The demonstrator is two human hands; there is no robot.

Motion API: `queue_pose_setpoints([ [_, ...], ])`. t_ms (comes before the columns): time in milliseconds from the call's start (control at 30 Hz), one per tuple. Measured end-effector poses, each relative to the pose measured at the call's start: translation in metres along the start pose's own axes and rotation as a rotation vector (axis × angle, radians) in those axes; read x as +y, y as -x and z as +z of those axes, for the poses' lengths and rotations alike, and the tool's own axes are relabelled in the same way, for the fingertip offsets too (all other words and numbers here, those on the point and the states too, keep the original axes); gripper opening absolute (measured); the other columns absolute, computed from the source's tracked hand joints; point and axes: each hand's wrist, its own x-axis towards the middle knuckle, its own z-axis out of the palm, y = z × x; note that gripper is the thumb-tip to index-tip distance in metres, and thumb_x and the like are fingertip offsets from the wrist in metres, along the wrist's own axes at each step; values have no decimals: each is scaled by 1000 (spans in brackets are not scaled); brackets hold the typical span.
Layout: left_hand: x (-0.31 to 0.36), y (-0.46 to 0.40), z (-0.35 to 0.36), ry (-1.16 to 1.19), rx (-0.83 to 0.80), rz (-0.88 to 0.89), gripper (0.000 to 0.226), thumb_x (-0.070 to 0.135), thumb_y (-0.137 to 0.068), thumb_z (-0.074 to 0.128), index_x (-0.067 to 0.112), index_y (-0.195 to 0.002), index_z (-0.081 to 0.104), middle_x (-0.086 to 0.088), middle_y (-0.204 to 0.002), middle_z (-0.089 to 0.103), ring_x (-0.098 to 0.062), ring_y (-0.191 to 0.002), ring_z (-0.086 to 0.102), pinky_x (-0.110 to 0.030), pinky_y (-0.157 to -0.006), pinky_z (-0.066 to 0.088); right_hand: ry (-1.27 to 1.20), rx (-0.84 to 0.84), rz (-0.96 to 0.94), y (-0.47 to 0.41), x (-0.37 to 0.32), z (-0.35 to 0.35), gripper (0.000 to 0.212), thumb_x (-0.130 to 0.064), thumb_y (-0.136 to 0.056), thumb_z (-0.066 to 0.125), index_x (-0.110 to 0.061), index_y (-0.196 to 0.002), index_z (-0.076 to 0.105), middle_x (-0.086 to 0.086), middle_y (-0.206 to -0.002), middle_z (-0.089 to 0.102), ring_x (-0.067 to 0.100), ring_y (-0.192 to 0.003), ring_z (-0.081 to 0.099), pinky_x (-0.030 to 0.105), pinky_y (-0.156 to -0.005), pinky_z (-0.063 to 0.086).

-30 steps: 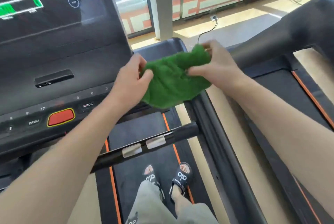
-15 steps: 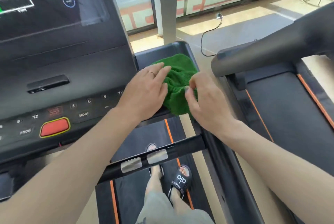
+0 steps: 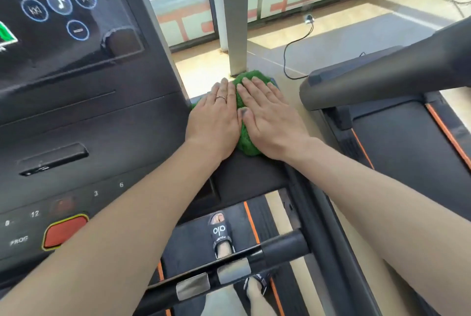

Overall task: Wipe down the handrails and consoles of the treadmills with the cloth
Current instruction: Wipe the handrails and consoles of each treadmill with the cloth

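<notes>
- Both hands, left hand (image 3: pixel 212 118) and right hand (image 3: pixel 267 116), are pressing flat-fingered, unclenched, on the green cloth (image 3: pixel 245 137).
- The cloth is lying beneath the palms on the console's side tray (image 3: pixel 244 175).
- Keeping even pressure and sweeping toward the wrists should be cleaning best.

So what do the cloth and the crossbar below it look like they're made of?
Green cloth: looks like looped terry or microfibre, with a fuzzy, nubby pile. Crossbar: matte black, probably foam or rubber grip, with two silvery, metal-looking plates.
</notes>
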Motion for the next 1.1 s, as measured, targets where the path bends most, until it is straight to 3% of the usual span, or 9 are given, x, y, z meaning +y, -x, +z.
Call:
queue_pose_setpoints([
  [167,-21,-41,10,-22,4,-10,83,38,-90,-16,-2,-159,9,-19,-166,16,-28,-155,16,-40,-125,17,-22,-18,56,-38,5,-3,56,-33,-107,16,-17,-161,15,0,-169,11,13,-155,3,31,-125,-5],
  [333,-3,12,5,42,11,-15,61,35,-108,6,5,-160,-2,-11,-169,-3,-22,-157,1,-35,-127,5,-39,17,61,9,-9,7,64,-37,-101,4,-13,-160,12,3,-169,5,13,-156,-1,34,-126,-5],
  [533,11,100,28,27,55,68,67,34,-102,3,0,-157,21,-17,-165,16,-27,-153,23,-42,-125,20,-148,-18,14,104,-40,27,66,-37,-101,5,-11,-159,19,4,-168,11,12,-155,2,33,-127,-1],
  [767,13,58,13,-16,53,-17,60,34,-108,6,5,-159,-5,-11,-168,-8,-21,-157,-3,-35,-127,0,-15,-23,-58,51,-17,12,65,-37,-101,3,-12,-160,12,3,-169,8,12,-155,1,30,-125,-6],
  [1000,-4,-11,-4,65,15,-95,59,33,-109,12,5,-161,5,-11,-169,9,-22,-156,9,-34,-126,5,9,-50,7,-22,2,-9,56,-31,-107,13,-17,-161,6,-1,-170,1,11,-155,-5,30,-125,-8],
  [1100,1,-7,-2,77,-2,-92,60,34,-108,11,6,-161,1,-10,-169,4,-22,-157,4,-36,-127,4,-21,-47,30,-12,4,-6,57,-31,-107,14,-16,-161,7,0,-170,0,12,-155,-6,30,-125,-8],
])
